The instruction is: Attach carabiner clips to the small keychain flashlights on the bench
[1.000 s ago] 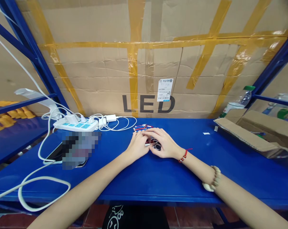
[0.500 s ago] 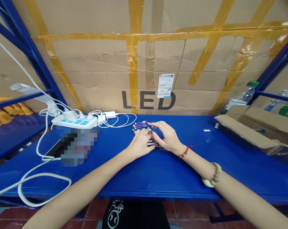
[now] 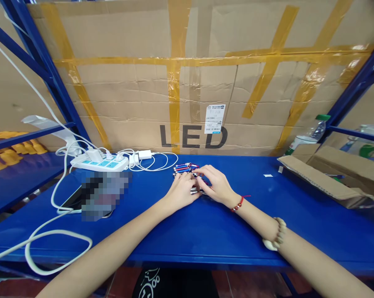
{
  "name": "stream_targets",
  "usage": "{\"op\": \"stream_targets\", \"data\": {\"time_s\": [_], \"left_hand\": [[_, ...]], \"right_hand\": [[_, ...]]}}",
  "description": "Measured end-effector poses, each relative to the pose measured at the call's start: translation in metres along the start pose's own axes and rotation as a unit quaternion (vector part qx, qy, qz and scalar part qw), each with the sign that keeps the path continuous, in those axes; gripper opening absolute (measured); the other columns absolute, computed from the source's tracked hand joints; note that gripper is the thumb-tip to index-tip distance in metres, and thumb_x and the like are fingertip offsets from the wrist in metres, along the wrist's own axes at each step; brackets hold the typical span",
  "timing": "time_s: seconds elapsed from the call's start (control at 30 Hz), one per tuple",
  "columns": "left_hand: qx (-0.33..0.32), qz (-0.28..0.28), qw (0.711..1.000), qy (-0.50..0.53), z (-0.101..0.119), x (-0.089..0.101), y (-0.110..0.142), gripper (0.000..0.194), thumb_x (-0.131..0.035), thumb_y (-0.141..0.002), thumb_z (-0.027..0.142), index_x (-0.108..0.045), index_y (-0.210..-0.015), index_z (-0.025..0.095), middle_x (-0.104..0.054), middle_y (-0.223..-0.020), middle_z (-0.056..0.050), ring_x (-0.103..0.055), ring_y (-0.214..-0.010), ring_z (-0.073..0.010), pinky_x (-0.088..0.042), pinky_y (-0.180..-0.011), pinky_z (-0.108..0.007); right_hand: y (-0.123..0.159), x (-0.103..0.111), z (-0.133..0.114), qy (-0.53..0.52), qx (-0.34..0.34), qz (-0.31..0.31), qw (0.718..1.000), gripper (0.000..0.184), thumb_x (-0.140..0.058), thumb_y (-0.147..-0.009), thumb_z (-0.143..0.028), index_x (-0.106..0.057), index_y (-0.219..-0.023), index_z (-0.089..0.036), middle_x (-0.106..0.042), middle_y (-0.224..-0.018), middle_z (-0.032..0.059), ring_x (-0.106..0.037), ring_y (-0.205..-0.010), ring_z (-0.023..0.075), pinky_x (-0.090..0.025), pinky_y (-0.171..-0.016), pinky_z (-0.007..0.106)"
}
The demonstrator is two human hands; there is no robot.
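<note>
My left hand [image 3: 181,189] and my right hand [image 3: 216,184] rest together on the blue shelf top [image 3: 205,223], over a small heap of thin metal pen-like sticks [image 3: 184,167] in red, blue and silver. Both hands have curled fingers that press on silver sticks [image 3: 195,191] lying between them. The sticks under the palms are mostly hidden. A red bead bracelet sits on my right wrist.
A white power strip [image 3: 98,162] with chargers and looped white cables lies at the back left. A blurred-out item [image 3: 101,194] lies left of the hands. An open cardboard box [image 3: 336,174] and a bottle [image 3: 309,133] stand at the right. A taped "LED" carton forms the back wall.
My right hand reached forward to the far sticks half a second ago and has drawn back beside my left hand. The view shifted slightly.
</note>
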State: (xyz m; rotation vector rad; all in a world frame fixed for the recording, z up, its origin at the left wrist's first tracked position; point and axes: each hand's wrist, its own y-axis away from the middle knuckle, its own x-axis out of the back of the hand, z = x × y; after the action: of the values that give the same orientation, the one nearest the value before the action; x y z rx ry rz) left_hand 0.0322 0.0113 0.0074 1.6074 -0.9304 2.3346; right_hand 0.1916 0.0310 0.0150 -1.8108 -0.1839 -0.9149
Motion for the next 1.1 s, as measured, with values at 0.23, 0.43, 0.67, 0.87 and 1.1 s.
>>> {"op": "stream_targets", "data": {"time_s": [0.23,0.43,0.67,0.87,1.1], "left_hand": [[-0.014,0.000,1.000,-0.023,-0.002,-0.001,0.001,0.024,-0.058,-0.081,0.037,-0.066,-0.093,0.019,-0.061,-0.115,-0.010,-0.052,-0.104,-0.0262,-0.038,-0.088,-0.042],[-0.017,0.010,1.000,-0.012,0.001,0.000,0.001,0.014,-0.058,-0.079,0.027,-0.066,-0.085,0.018,-0.065,-0.108,-0.010,-0.055,-0.100,-0.0254,-0.039,-0.087,-0.041],[0.011,0.049,0.999,0.018,0.004,0.002,-0.001,0.008,-0.055,-0.079,0.017,-0.063,-0.079,0.017,-0.069,-0.097,-0.008,-0.060,-0.096,-0.0231,-0.041,-0.083,-0.038],[0.038,0.091,0.994,0.050,0.001,0.007,-0.003,0.015,-0.052,-0.084,0.015,-0.065,-0.078,0.019,-0.071,-0.087,-0.002,-0.063,-0.087,-0.0191,-0.040,-0.078,-0.034],[0.085,0.149,0.982,0.080,0.000,0.010,-0.003,0.027,-0.044,-0.091,0.026,-0.065,-0.075,0.019,-0.069,-0.083,-0.001,-0.061,-0.083,-0.0167,-0.037,-0.073,-0.031]], "right_hand": [[0.000,0.000,0.000,0.000,0.000,-0.013,1.000,0.019,-0.040,-0.091,-0.023,-0.057,-0.100,-0.020,-0.066,-0.093,0.0065,-0.057,-0.083,0.0190,-0.047,-0.075,0.035],[0.000,0.000,0.000,0.001,0.007,-0.014,1.000,0.018,-0.042,-0.090,-0.021,-0.057,-0.099,-0.020,-0.066,-0.093,0.0059,-0.057,-0.084,0.0184,-0.046,-0.076,0.033],[0.001,-0.002,0.002,0.004,0.020,-0.005,1.000,0.017,-0.044,-0.090,-0.021,-0.057,-0.101,-0.018,-0.066,-0.093,0.0069,-0.057,-0.083,0.0182,-0.047,-0.075,0.032],[0.001,-0.003,0.003,0.017,0.009,-0.001,1.000,0.016,-0.045,-0.090,-0.023,-0.057,-0.100,-0.018,-0.067,-0.093,0.0067,-0.058,-0.082,0.0180,-0.047,-0.074,0.031],[0.001,-0.003,0.003,0.049,0.009,-0.020,0.999,0.021,-0.043,-0.092,-0.027,-0.060,-0.088,-0.016,-0.067,-0.078,0.0060,-0.054,-0.068,0.0169,-0.043,-0.063,0.029]]}}
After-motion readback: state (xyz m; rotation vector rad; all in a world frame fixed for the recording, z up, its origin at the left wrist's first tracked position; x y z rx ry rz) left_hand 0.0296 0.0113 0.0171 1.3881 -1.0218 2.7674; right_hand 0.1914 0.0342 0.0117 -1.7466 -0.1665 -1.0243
